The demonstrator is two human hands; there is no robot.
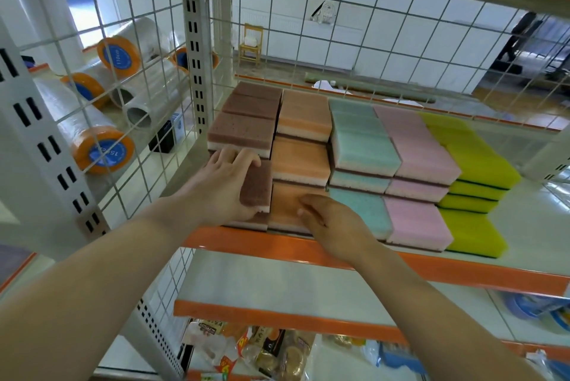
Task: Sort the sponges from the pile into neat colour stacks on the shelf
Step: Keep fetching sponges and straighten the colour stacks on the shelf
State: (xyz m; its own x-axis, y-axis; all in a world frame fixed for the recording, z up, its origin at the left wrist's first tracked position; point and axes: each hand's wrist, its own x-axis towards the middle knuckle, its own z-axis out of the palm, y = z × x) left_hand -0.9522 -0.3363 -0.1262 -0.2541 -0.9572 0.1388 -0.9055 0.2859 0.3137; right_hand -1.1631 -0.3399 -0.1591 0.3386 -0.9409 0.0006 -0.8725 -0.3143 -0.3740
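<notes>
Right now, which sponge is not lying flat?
The brown sponge at the front left, gripped by the left hand; it is tilted, while the others lie flat.

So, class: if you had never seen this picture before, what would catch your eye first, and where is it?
First, the rows of sponges on the orange-edged shelf, banded by colour from left to right: brown, orange, teal, pink and yellow-green. Next, the two bare hands at the front: the left hand grips a brown sponge at the brown row, and the right hand rests on the front orange sponge.
</notes>
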